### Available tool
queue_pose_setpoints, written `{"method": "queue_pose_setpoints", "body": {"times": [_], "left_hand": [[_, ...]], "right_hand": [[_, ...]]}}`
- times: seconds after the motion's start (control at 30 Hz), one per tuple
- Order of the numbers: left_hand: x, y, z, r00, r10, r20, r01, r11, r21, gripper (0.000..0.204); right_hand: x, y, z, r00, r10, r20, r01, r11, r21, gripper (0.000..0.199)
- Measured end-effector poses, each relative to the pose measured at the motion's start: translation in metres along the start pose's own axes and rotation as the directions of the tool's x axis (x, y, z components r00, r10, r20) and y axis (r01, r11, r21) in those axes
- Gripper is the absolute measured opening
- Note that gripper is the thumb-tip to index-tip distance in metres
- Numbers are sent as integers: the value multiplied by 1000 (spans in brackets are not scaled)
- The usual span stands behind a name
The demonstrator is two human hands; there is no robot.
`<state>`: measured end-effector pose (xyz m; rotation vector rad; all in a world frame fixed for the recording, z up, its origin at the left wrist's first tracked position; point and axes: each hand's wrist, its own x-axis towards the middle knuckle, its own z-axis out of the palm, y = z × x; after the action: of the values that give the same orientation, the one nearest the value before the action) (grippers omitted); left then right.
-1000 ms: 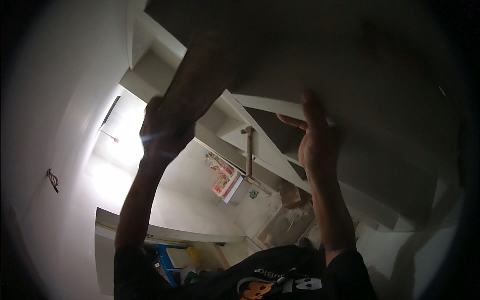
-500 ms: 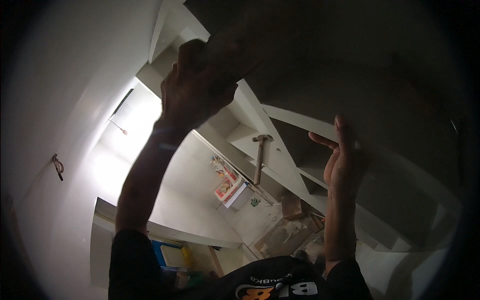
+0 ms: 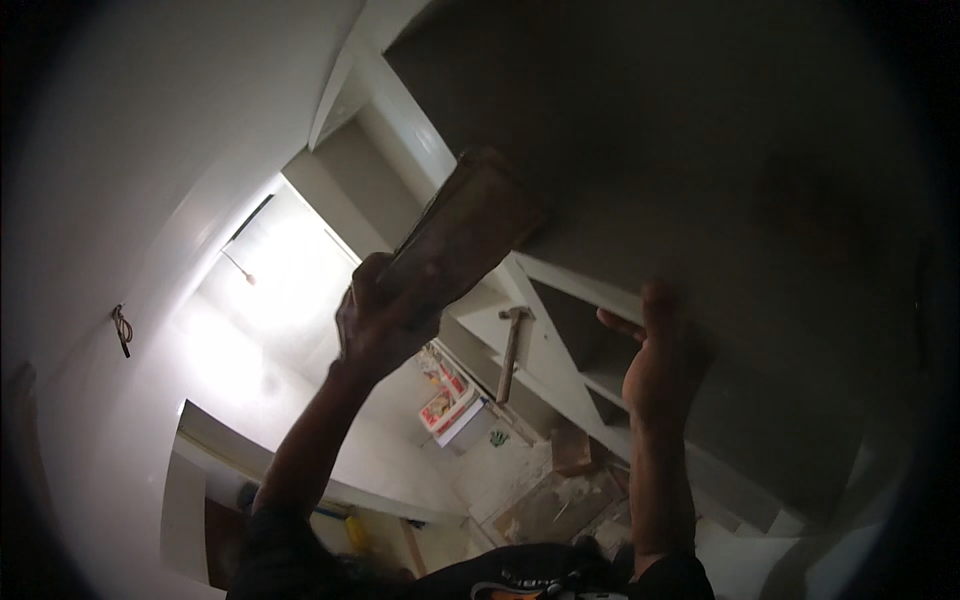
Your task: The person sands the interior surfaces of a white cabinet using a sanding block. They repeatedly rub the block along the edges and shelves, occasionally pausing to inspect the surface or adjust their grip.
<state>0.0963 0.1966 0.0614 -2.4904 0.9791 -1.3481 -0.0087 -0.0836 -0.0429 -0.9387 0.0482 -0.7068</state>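
My left hand (image 3: 385,318) is closed around one end of a flat, brownish rectangular block (image 3: 465,225). The block's far end lies against or just in front of a large dark panel (image 3: 620,130); I cannot tell whether they touch. My right hand (image 3: 660,375) is raised beside a pale shelf edge (image 3: 580,282), its thumb and a finger apart and nothing visible in it. Its remaining fingers are in shadow. Between my hands, a claw hammer (image 3: 510,355) with a wooden handle rests on the white frame of the shelving.
White shelf compartments (image 3: 370,160) run up the left of the panel. Below are a red and white tub (image 3: 445,408), a brown box (image 3: 572,452) and a dusty board (image 3: 560,505) on the floor. A looped cable (image 3: 122,328) sticks out of the left wall.
My left hand has moved down with the block, which now shows more plainly. My right hand has shifted slightly down and left in the view, as the view itself moved.
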Motion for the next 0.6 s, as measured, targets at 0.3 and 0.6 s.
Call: {"method": "queue_pose_setpoints", "body": {"times": [0.3,0.6], "left_hand": [[37,-22,5,992,94,-84,-96,995,-24,57],[97,-14,-44,999,-36,-1,36,999,-5,66]], "right_hand": [[3,21,-9,939,-344,-10,317,876,-364,26],[4,26,-17,901,-412,133,432,877,-211,28]]}}
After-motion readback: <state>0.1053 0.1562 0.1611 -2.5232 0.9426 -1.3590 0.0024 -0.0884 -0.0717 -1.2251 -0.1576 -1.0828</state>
